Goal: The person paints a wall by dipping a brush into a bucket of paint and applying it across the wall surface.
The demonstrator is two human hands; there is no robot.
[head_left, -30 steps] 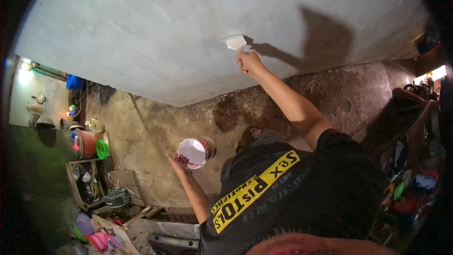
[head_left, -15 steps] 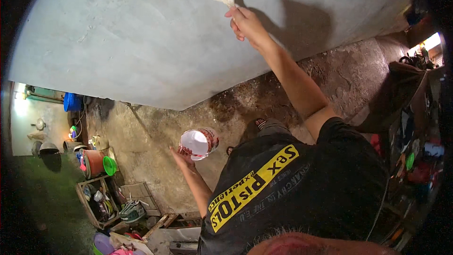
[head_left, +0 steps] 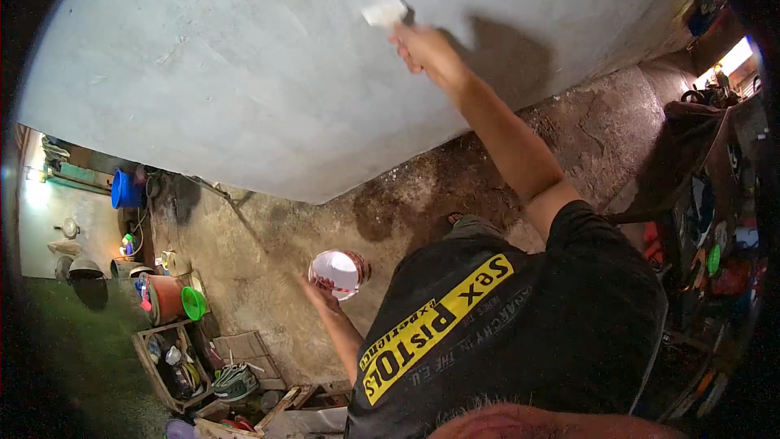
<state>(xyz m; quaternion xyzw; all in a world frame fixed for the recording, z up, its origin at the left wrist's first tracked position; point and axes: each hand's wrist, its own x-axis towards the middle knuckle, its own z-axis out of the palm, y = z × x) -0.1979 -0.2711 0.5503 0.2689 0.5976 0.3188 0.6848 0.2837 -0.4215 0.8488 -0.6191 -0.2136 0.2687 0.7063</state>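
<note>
My right hand point(head_left: 424, 51) is closed around the handle of a wide, pale paint brush point(head_left: 384, 12). The bristle end lies against or very close to a whitish-grey wall point(head_left: 236, 82); some motion blurs it. Lower down, my left hand point(head_left: 322, 293) grips the rim of a small white bucket point(head_left: 348, 267) with reddish markings outside. Its mouth tilts toward the view, showing a white inside. How much paint it holds I cannot make out.
Bare, stained floor point(head_left: 276, 276) runs below the wall. At left stand an orange-red bucket point(head_left: 166, 299), a green basin point(head_left: 193, 303) and a wooden crate point(head_left: 166, 390) of odds and ends. A blue bucket point(head_left: 126, 190) is farther back. Cluttered shelving point(head_left: 715, 260) lines the right.
My right hand and the brush have moved down the wall. The bucket in my left hand sits slightly lower in view, and the whole view has shifted a little.
</note>
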